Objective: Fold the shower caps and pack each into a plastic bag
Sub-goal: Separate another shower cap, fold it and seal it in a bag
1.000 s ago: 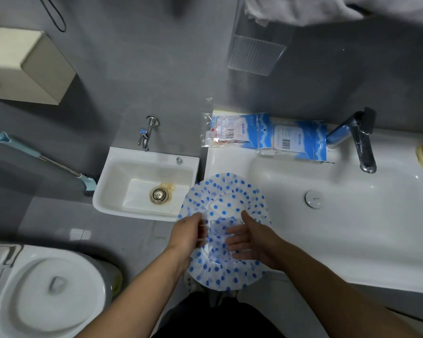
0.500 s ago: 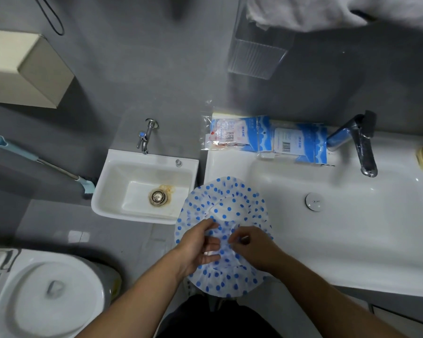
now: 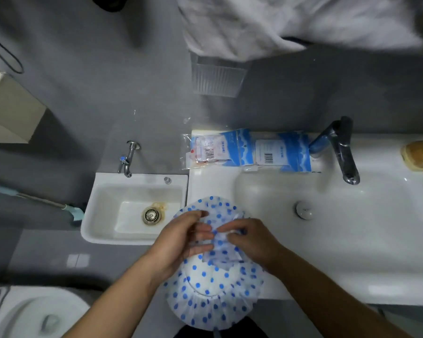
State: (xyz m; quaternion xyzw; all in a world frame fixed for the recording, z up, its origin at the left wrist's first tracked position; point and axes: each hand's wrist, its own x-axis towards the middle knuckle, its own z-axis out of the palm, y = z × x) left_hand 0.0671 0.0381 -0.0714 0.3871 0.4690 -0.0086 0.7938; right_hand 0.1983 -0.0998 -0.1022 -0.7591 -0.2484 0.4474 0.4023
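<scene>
A white shower cap (image 3: 213, 291) with blue dots lies spread over the front left corner of the big white basin (image 3: 352, 240). My left hand (image 3: 181, 242) grips its upper left part, fingers curled over the plastic. My right hand (image 3: 252, 240) pinches a bunched fold of the cap at its middle, close to the left fingertips. Two plastic bags lie on the ledge behind: a clear one with red print (image 3: 205, 152) and a blue and white one with a barcode (image 3: 279, 152).
A dark tap (image 3: 344, 152) stands over the big basin, whose drain plug (image 3: 304, 212) is right of my hands. A small low sink (image 3: 132, 208) with a chrome tap (image 3: 127, 158) sits at left. A toilet lid (image 3: 29, 315) is at bottom left. Soap (image 3: 421, 154) lies far right.
Both hands have come together over the cap's middle and gathered its top edge inward, so the cap's upper half now looks narrower and bunched.
</scene>
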